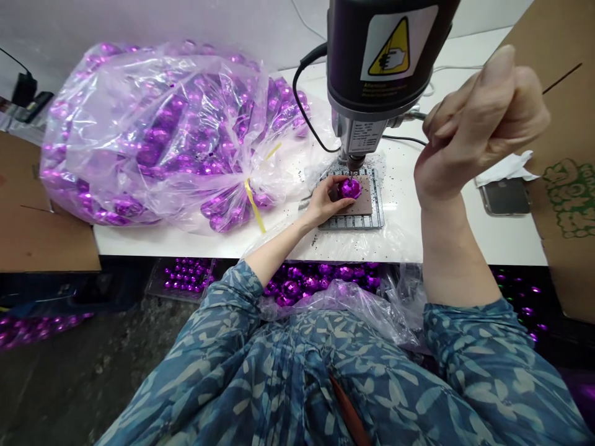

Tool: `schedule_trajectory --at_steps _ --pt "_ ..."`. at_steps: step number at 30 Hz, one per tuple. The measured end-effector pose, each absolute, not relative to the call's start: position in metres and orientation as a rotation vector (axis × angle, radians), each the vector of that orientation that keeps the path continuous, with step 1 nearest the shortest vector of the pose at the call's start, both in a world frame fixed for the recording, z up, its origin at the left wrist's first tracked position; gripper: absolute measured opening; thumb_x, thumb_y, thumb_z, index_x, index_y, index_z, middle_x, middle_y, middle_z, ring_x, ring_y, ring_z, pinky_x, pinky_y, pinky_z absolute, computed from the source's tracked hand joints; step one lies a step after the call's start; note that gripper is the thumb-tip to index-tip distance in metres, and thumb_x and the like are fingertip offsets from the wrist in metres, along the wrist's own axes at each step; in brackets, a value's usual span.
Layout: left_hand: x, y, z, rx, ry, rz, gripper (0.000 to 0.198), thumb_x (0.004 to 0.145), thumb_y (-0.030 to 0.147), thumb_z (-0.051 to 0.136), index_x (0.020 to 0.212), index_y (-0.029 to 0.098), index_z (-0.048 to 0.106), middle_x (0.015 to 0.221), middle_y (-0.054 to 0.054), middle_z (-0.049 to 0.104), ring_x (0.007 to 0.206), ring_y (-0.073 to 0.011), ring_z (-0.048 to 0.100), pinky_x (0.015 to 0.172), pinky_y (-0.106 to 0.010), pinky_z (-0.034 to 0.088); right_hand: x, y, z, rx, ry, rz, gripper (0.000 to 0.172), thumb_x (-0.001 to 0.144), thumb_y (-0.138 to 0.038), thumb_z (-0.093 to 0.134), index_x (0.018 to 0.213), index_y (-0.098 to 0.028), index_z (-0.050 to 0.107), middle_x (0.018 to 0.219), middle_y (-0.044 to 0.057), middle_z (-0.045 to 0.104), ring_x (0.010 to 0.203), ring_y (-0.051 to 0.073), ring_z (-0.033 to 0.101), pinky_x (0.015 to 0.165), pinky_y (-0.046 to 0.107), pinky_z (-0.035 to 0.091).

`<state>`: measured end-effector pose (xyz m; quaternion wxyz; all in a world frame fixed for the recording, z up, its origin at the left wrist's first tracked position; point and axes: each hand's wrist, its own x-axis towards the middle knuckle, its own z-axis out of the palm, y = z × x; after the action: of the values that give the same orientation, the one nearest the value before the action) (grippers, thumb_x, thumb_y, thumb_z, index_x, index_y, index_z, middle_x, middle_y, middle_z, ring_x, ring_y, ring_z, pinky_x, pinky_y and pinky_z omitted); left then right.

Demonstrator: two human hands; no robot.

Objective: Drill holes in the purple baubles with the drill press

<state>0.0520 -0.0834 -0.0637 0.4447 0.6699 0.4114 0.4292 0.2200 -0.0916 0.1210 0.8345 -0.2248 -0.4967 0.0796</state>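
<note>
My left hand [326, 201] pinches a shiny purple faceted ball [349, 188] between thumb and fingers. The ball rests on a brown board [364, 201], which lies on the slotted metal base [379, 214] of a small drill press [376, 62]. Right above the ball is the drill's chuck [356, 163], its bit at or just over the ball's top; contact is hard to tell. My right hand [483, 118] is raised to the right of the motor, its fingers closed around the feed handle [418, 115], of which only a short piece shows.
A large clear bag of purple balls [162, 136], tied with yellow strip, fills the table's left side. More balls [320, 279] lie in plastic below the front edge. At right are a phone [506, 197], white tissue [509, 168] and a cardboard box [567, 124]. Dark shavings dot the table [400, 238].
</note>
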Motion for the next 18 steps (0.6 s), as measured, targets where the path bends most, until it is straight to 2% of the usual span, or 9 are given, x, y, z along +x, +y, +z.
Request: schedule_trajectory --at_steps 4,7,10,18 --pt "0.051 -0.084 -0.063 1.653 1.017 1.052 0.059 0.082 0.039 0.097 0.131 0.022 0.068 0.136 -0.012 0.072 0.13 -0.0313 0.071 0.119 -0.052 0.056 0.218 -0.093 0.109 -0.406 -1.012 0.17 0.079 0.095 -0.056 0.068 0.068 -0.013 0.007 0.049 -0.004 0.012 0.044 -0.005 0.033 0.048 0.015 0.023" --pt "0.051 -0.085 -0.063 1.652 1.022 1.055 0.059 0.082 0.041 0.097 0.131 0.023 0.069 0.136 -0.012 0.072 0.13 -0.0307 0.07 0.119 -0.051 0.056 0.221 -0.088 0.1 -0.344 -1.002 0.151 0.081 0.095 -0.052 0.069 0.071 -0.013 0.003 0.051 -0.004 0.004 0.042 -0.005 0.025 0.045 0.015 0.022" --pt "0.051 -0.085 -0.064 1.642 1.024 1.065 0.06 0.081 0.043 0.098 0.13 0.024 0.069 0.134 -0.011 0.073 0.128 -0.0305 0.071 0.118 -0.051 0.056 0.225 -0.081 0.089 -0.332 -1.004 0.123 0.084 0.093 -0.055 0.071 0.072 -0.014 0.001 0.052 -0.003 0.001 0.04 -0.004 0.017 0.042 0.016 0.018" --pt "0.05 -0.08 -0.073 1.648 0.991 1.085 0.062 0.081 0.047 0.097 0.132 0.024 0.069 0.135 -0.011 0.072 0.13 -0.0312 0.07 0.119 -0.052 0.057 0.228 -0.071 0.069 -0.404 -1.04 0.013 0.083 0.095 -0.068 0.062 0.061 -0.017 0.007 0.047 -0.003 0.001 0.041 0.001 0.009 0.042 0.028 0.014"
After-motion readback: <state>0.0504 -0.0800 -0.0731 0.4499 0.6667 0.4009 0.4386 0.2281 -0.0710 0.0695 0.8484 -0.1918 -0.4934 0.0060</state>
